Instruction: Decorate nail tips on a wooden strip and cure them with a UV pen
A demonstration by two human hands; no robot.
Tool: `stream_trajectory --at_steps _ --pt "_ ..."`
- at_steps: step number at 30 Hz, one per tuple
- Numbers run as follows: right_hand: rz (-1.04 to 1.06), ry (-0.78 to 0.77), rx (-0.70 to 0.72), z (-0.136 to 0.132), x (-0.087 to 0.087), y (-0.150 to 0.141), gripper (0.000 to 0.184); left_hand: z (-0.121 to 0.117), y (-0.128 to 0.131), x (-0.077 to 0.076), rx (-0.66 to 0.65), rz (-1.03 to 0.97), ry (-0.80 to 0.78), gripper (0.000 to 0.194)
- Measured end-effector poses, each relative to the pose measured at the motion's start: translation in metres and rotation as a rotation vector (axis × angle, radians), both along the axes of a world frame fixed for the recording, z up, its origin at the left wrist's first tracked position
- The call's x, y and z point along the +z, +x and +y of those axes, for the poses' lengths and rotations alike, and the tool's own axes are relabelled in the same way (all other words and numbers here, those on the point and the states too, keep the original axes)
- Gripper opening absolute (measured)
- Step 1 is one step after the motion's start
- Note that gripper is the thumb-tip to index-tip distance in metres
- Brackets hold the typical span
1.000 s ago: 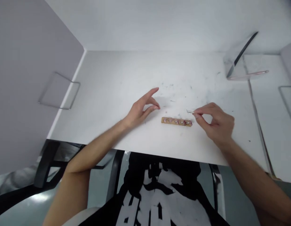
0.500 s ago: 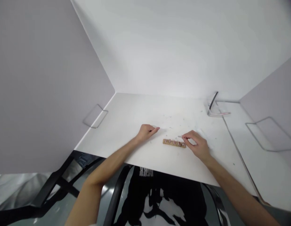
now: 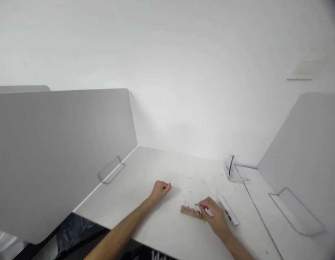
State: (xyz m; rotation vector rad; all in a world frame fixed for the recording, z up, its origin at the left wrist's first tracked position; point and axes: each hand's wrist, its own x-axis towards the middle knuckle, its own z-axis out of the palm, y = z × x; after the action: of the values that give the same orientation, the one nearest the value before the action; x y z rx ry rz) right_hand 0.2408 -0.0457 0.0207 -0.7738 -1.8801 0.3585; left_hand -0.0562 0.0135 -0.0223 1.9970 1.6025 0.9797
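Observation:
On the white table, a short tan strip (image 3: 187, 210) carries a row of several small, shiny pinkish pieces, too small to name. My right hand (image 3: 214, 216) hovers over its right end and hides part of it. Thumb and forefinger pinch a thin silvery stick (image 3: 196, 204), whose tip points left above the strip. Left of the strip, my left hand (image 3: 159, 191) rests on the table with fingers curled and thumb pressed against them. Whatever may be between those fingers is hidden.
A long white object (image 3: 229, 211) with dark marks lies right of my right hand. Farther back stands a clear container (image 3: 234, 177) with a black and a pinkish stick. Tiny bits lie scattered on the table. Grey partitions (image 3: 64, 144) with wire brackets flank the sides.
The view has tilted up, so the table and hands sit lower and more wall shows. My right hand is closer over the strip's right end, still holding the stick. The left hand stays curled.

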Motion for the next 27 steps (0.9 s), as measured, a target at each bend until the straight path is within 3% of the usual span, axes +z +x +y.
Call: stream_trajectory --at_steps 8,16,21,27 --pt "0.068 -0.058 0.002 -0.003 -0.012 -0.003 0.009 0.01 -0.021 -0.012 0.099 -0.013 0.021 0.058" --pt "0.168 0.013 -0.001 0.011 -0.033 -0.012 0.013 0.004 -0.023 -0.008 0.089 0.075 0.182 0.056" --pt "0.183 0.007 -0.023 0.02 -0.042 -0.009 0.013 -0.002 -0.011 -0.01 -0.039 0.169 0.268 0.055" --pt "0.194 -0.021 -0.123 0.032 -0.037 0.002 0.013 0.009 0.012 -0.018 -0.234 0.191 0.287 0.06"
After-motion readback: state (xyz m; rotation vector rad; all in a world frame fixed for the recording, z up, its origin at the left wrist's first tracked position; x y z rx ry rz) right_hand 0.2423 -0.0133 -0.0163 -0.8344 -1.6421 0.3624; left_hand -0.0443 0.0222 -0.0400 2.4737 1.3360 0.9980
